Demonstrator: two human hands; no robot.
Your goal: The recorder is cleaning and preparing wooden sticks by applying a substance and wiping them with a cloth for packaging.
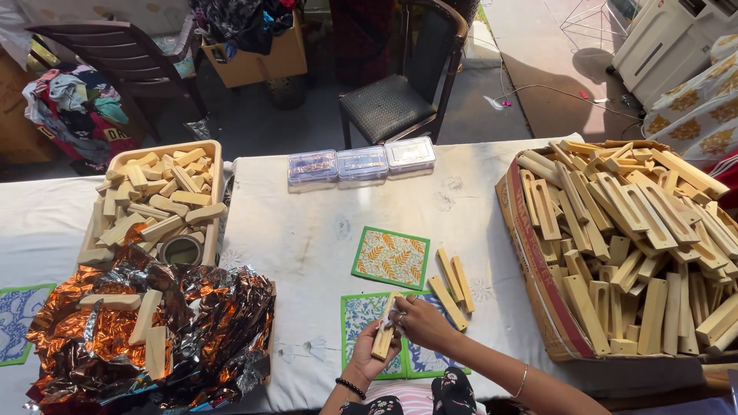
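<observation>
My left hand [367,355] holds a pale wooden block [383,338] upright over a green-edged patterned mat [360,319] at the table's near edge. My right hand [421,321] meets it from the right, fingers pinched on the block's top end together with something small and white. Three more wooden sticks [453,286] lie just right of my hands on the white tablecloth. A second green-edged mat with an orange leaf pattern [391,257] lies just beyond.
A big cardboard box [538,292] heaped with slotted wooden pieces fills the right. A tray of wooden blocks [157,200] and crumpled metallic foil [200,323] sit left. Three clear plastic cases [361,163] line the far edge. Chairs stand behind.
</observation>
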